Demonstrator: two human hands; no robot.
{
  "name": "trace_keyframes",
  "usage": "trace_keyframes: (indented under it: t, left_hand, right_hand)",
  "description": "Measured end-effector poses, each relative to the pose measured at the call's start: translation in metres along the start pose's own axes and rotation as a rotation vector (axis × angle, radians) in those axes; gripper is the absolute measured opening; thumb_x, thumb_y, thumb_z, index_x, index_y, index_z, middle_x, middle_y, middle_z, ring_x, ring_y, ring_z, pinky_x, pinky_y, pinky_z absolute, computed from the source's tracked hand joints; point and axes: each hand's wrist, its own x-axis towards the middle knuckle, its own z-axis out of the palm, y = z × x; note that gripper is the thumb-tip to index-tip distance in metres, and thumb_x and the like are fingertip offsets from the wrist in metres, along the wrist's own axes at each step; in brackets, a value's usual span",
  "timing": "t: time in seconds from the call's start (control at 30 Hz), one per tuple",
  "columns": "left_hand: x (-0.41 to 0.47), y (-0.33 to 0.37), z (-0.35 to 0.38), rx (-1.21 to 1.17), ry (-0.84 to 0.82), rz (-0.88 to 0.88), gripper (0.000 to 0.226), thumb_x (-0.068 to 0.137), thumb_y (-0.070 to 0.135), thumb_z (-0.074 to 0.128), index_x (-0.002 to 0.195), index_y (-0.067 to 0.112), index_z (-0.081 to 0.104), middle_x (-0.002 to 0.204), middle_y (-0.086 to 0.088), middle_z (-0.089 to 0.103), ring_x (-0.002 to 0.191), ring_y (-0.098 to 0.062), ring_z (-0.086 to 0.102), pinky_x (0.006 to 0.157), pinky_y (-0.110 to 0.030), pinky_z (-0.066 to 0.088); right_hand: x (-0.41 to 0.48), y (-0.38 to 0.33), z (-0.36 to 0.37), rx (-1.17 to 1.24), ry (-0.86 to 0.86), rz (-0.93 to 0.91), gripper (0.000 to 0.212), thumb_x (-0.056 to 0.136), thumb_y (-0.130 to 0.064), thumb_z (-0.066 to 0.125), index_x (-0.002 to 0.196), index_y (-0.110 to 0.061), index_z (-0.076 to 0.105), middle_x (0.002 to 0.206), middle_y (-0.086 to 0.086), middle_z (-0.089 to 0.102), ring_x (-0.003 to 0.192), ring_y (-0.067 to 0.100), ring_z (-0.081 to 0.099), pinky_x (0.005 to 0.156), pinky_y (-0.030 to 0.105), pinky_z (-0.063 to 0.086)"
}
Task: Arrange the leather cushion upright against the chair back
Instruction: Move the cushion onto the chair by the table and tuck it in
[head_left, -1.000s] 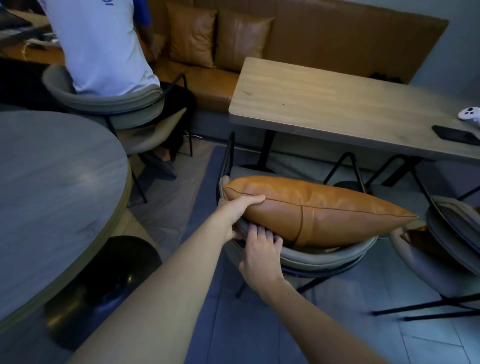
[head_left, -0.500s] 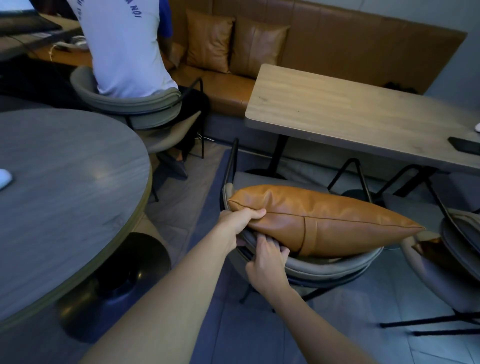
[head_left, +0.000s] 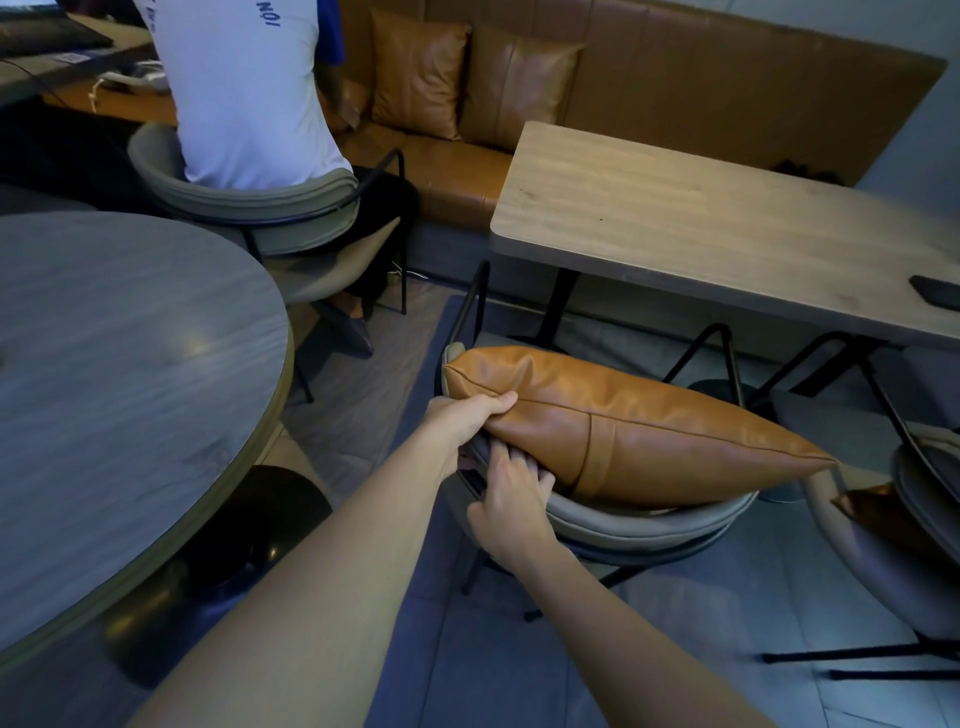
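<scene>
A tan leather cushion (head_left: 649, 431) stands on its edge inside a grey chair, leaning on the curved grey chair back (head_left: 644, 525) closest to me. My left hand (head_left: 467, 421) pinches the cushion's top seam near its left corner, thumb on top. My right hand (head_left: 511, 499) sits lower, its fingers tucked between the cushion's near face and the chair back. The chair seat is hidden under the cushion.
A round grey table (head_left: 124, 374) is at my left. A rectangular wooden table (head_left: 717, 223) with a dark phone (head_left: 935, 293) stands beyond the chair. A seated person in a white shirt (head_left: 244, 93) is at far left. Two tan cushions (head_left: 467, 78) lean on the bench. Another grey chair (head_left: 893, 561) is at right.
Both hands have kept their hold; my right fingers have pushed a little deeper behind the cushion. My view has shifted slightly, and the cushion's left corner stands slightly higher.
</scene>
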Motion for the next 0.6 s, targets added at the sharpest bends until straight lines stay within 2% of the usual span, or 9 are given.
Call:
trace_keyframes:
  t: [0.1, 0.2, 0.3, 0.37, 0.5, 0.6]
  left_hand:
    - [0.003, 0.003, 0.001, -0.003, 0.0, -0.008, 0.062, 0.073, 0.035, 0.09, 0.115, 0.012, 0.051, 0.094, -0.006, 0.06, 0.099, -0.031, 0.063, 0.09, -0.05, 0.058]
    - [0.004, 0.002, 0.002, -0.002, 0.0, -0.018, 0.059, 0.075, 0.035, 0.089, 0.113, 0.012, 0.05, 0.093, -0.005, 0.06, 0.092, -0.027, 0.062, 0.091, -0.048, 0.057]
    - [0.003, 0.0, 0.002, -0.01, -0.012, -0.011, 0.053, 0.077, 0.033, 0.087, 0.109, 0.012, 0.051, 0.092, -0.005, 0.061, 0.083, -0.022, 0.06, 0.081, -0.043, 0.058]
    - [0.002, -0.003, 0.003, -0.023, -0.016, -0.012, 0.053, 0.078, 0.033, 0.087, 0.11, 0.012, 0.051, 0.096, -0.005, 0.062, 0.086, -0.023, 0.061, 0.073, -0.04, 0.056]
    - [0.0, -0.005, 0.003, -0.04, 0.007, -0.01, 0.069, 0.07, 0.039, 0.091, 0.121, 0.011, 0.054, 0.122, -0.01, 0.063, 0.11, -0.032, 0.061, 0.09, -0.049, 0.057]
    - [0.003, -0.004, -0.001, -0.055, -0.037, -0.036, 0.069, 0.071, 0.038, 0.091, 0.122, 0.008, 0.055, 0.123, -0.01, 0.064, 0.11, -0.033, 0.062, 0.091, -0.05, 0.057]
  right_hand:
    - [0.002, 0.0, 0.0, -0.011, 0.013, -0.009, 0.061, 0.079, -0.012, 0.062, 0.136, -0.016, 0.039, 0.135, 0.007, 0.052, 0.13, 0.03, 0.044, 0.106, 0.043, 0.028]
    - [0.003, 0.0, 0.0, -0.026, 0.014, -0.01, 0.062, 0.08, -0.014, 0.064, 0.136, -0.016, 0.038, 0.135, 0.006, 0.052, 0.13, 0.03, 0.045, 0.106, 0.044, 0.028]
    - [0.003, 0.001, 0.002, -0.074, 0.031, -0.017, 0.065, 0.082, -0.016, 0.066, 0.14, -0.017, 0.035, 0.137, 0.006, 0.052, 0.131, 0.029, 0.045, 0.108, 0.044, 0.029]
    - [0.002, 0.002, 0.006, -0.13, 0.063, -0.019, 0.067, 0.084, -0.018, 0.067, 0.142, -0.017, 0.033, 0.138, 0.005, 0.052, 0.132, 0.028, 0.045, 0.107, 0.044, 0.03]
    - [0.005, 0.0, 0.017, -0.233, 0.17, 0.002, 0.064, 0.089, -0.02, 0.065, 0.146, -0.018, 0.035, 0.137, 0.006, 0.055, 0.129, 0.028, 0.05, 0.103, 0.045, 0.035]
    - [0.006, -0.003, 0.028, -0.267, 0.227, 0.042, 0.055, 0.086, -0.014, 0.069, 0.137, -0.015, 0.049, 0.122, 0.009, 0.066, 0.114, 0.031, 0.06, 0.095, 0.049, 0.042]
